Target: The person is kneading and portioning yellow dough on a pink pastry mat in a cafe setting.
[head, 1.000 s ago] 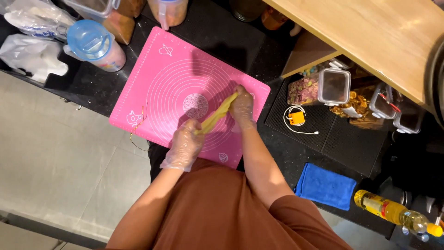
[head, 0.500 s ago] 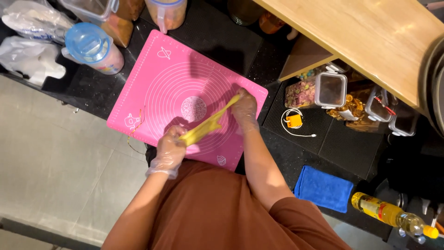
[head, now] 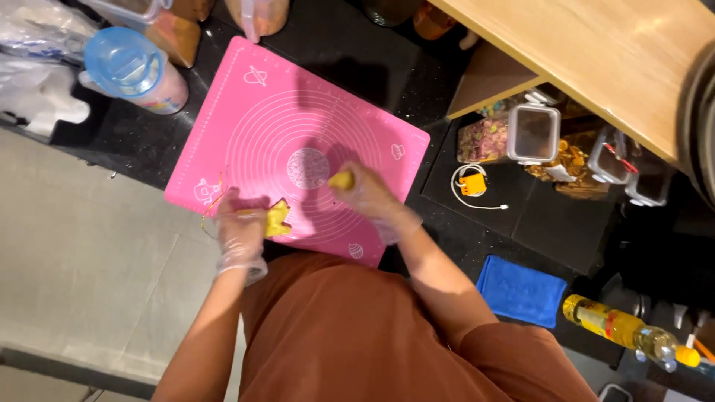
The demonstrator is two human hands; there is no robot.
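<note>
Two gloved hands over a pink mat (head: 253, 119): left hand (head: 242, 227) and right hand (head: 365, 195) each pinch yellow dough (head: 278, 218).

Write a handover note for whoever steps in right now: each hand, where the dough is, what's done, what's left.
Left hand, gloved, grips a yellow dough piece at the near-left edge of the pink mat.
Right hand, gloved, pinches a smaller yellow dough bit beside the mat's centre circle.
Done: the dough is in two separate pieces.
Left: neither piece lies free on the mat; both are in hand and unshaped.
</note>
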